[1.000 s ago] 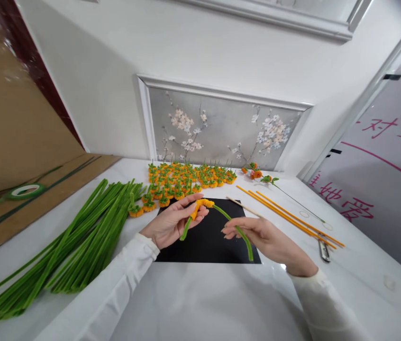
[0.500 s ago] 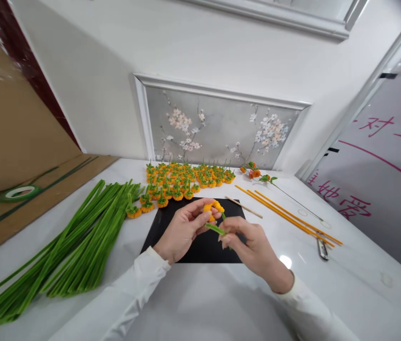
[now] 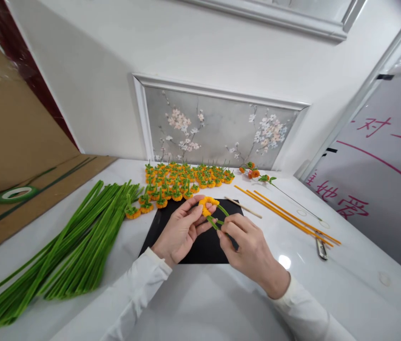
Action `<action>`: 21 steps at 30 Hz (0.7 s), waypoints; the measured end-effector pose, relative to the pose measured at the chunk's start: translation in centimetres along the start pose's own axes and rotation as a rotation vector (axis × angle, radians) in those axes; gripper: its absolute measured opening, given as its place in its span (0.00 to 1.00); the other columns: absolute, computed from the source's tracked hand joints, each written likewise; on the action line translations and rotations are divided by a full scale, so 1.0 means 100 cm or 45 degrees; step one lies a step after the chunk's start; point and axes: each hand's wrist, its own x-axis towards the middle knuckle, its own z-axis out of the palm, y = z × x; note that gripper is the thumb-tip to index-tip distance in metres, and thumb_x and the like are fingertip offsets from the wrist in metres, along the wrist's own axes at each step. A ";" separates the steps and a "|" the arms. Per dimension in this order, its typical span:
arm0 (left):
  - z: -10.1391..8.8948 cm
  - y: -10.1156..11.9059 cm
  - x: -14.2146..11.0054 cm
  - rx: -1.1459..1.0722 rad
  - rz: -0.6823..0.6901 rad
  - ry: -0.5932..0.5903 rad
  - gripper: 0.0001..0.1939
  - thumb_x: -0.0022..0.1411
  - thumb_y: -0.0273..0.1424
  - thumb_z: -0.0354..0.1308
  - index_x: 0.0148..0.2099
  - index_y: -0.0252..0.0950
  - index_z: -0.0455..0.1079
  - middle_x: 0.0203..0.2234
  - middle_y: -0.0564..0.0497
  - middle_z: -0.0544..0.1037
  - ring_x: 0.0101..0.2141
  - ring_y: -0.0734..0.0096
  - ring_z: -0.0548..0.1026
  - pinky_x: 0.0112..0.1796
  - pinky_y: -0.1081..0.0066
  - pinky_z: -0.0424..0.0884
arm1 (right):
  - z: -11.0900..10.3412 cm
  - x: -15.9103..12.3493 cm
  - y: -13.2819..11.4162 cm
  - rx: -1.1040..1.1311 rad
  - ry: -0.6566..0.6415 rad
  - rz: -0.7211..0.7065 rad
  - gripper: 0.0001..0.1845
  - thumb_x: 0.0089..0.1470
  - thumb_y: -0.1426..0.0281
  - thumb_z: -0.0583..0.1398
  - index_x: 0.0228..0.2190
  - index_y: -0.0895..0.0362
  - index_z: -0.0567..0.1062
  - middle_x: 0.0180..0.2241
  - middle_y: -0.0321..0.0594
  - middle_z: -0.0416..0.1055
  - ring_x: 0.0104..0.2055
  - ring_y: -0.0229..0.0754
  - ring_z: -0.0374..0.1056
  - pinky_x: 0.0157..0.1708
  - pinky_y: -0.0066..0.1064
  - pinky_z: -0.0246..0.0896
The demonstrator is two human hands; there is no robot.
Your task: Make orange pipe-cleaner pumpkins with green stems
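Note:
Between the thumb and fingers of my left hand (image 3: 182, 229) is an orange pipe-cleaner flower (image 3: 208, 205), its ring-like face turned toward me. A green pipe cleaner (image 3: 223, 210) runs from the flower in bent strands, and my right hand (image 3: 248, 248) pinches it on the right side. Both hands are above a black mat (image 3: 200, 251) on the white table. Behind them stand rows of finished orange flowers (image 3: 177, 193) with green backs and upright stems. A large bundle of green pipe cleaners (image 3: 76, 251) lies to the left.
Right of the mat lie a thin wooden stick (image 3: 245, 207), several orange pipe cleaners (image 3: 286, 213) and nail clippers (image 3: 321, 247). A wire-stemmed orange flower sprig (image 3: 253, 173) rests near the wall. Green tape (image 3: 18, 194) sits on cardboard at the left.
The flower has turned to show its ring face and shifted slightly left. My right hand has pulled a little away, so more of the green strands shows between the hands.

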 end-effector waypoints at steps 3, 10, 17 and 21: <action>0.001 0.000 -0.001 -0.013 -0.015 0.025 0.10 0.63 0.22 0.53 0.46 0.36 0.67 0.39 0.46 0.78 0.42 0.69 0.77 0.40 0.70 0.76 | 0.001 0.000 0.002 -0.055 0.030 -0.052 0.07 0.55 0.77 0.55 0.27 0.57 0.68 0.32 0.41 0.67 0.33 0.40 0.63 0.35 0.33 0.60; 0.005 -0.003 -0.002 -0.042 -0.068 0.105 0.09 0.64 0.21 0.50 0.46 0.36 0.65 0.39 0.45 0.78 0.42 0.69 0.78 0.40 0.69 0.77 | 0.001 0.000 0.004 -0.222 0.032 -0.145 0.07 0.55 0.78 0.55 0.28 0.57 0.68 0.33 0.41 0.68 0.33 0.40 0.64 0.35 0.33 0.59; 0.006 -0.003 -0.001 -0.090 -0.043 0.110 0.09 0.65 0.20 0.48 0.45 0.34 0.65 0.36 0.45 0.78 0.39 0.69 0.79 0.38 0.71 0.77 | 0.000 0.000 0.003 -0.209 0.050 -0.173 0.06 0.55 0.78 0.55 0.28 0.58 0.69 0.33 0.42 0.68 0.34 0.40 0.64 0.35 0.33 0.59; 0.005 -0.003 -0.002 -0.093 -0.037 0.108 0.09 0.65 0.20 0.48 0.46 0.34 0.64 0.37 0.45 0.78 0.41 0.69 0.78 0.39 0.71 0.76 | 0.000 0.000 0.002 -0.203 0.059 -0.167 0.06 0.56 0.78 0.55 0.28 0.58 0.68 0.33 0.42 0.68 0.34 0.40 0.64 0.35 0.33 0.60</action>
